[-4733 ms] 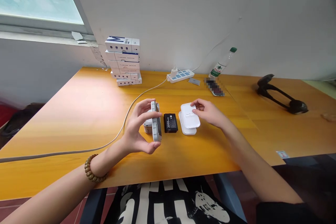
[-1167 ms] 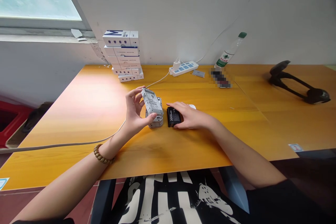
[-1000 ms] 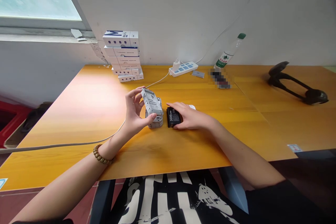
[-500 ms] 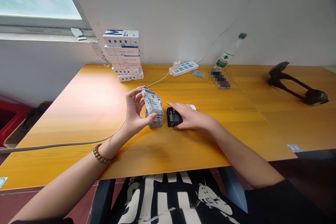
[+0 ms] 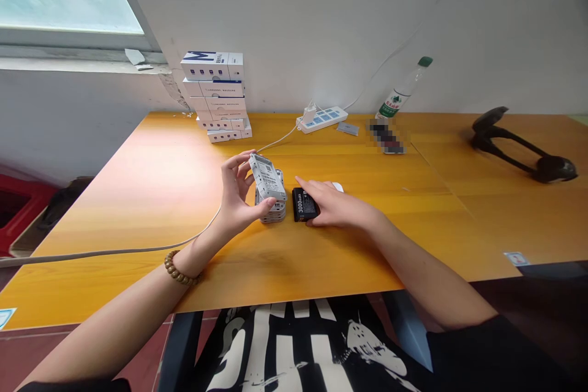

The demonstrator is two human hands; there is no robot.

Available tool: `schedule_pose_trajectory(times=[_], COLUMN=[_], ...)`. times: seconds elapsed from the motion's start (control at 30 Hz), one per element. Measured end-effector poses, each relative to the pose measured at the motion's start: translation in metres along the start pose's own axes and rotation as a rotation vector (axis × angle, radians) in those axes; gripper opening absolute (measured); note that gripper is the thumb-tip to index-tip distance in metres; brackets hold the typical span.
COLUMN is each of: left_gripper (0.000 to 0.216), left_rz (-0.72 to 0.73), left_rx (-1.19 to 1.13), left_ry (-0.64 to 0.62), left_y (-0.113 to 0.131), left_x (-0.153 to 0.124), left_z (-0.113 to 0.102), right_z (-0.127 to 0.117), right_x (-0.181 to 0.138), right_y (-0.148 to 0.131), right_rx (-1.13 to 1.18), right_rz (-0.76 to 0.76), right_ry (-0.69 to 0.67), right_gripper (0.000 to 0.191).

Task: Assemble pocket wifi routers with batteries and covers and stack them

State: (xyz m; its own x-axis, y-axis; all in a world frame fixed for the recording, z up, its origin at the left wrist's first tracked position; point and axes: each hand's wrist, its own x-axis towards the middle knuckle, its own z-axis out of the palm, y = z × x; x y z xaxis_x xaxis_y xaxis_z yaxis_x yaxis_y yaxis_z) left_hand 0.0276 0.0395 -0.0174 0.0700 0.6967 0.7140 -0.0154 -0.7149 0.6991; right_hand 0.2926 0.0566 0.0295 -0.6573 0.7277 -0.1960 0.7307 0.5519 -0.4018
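The left hand [image 5: 236, 196] grasps a white rectangular plastic device [image 5: 266, 177] between thumb and fingers, the fingers curled behind it and the thumb across its near lower edge. The device stands tilted, its upper end leaning away from the person. Its exposed face carries a grey printed label with fine markings too small to read. Its lower end sits over, and appears to touch, a short stack of similar white units [image 5: 271, 211] on the table.

The right hand [image 5: 340, 208] lies low with its fingers extended, not clenched, over a black rectangular battery [image 5: 304, 204] printed "3000mAh", just right of the stack. Whether those fingers grip the battery cannot be determined. A small white item [image 5: 338, 187] shows just beyond the hand.

A wooden bead bracelet [image 5: 179, 269] circles the left wrist. All of this stands on an orange wood-grain table [image 5: 138, 196], with a stack of white boxes [image 5: 220, 98] and a white power strip [image 5: 321, 119] farther along it.
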Motion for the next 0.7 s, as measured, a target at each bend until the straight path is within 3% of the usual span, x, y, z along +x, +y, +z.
schedule_pose_trajectory(times=[0.7], left_gripper=[0.083], left_rz=[-0.035], left_rx=[-0.007], left_ry=[0.022], left_y=[0.004], left_x=[0.001], left_z=[0.002], right_z=[0.01], right_x=[0.011], right_y=[-0.003], right_rx=[-0.007], right_rz=[-0.066], right_ry=[0.077], right_gripper=[0.108])
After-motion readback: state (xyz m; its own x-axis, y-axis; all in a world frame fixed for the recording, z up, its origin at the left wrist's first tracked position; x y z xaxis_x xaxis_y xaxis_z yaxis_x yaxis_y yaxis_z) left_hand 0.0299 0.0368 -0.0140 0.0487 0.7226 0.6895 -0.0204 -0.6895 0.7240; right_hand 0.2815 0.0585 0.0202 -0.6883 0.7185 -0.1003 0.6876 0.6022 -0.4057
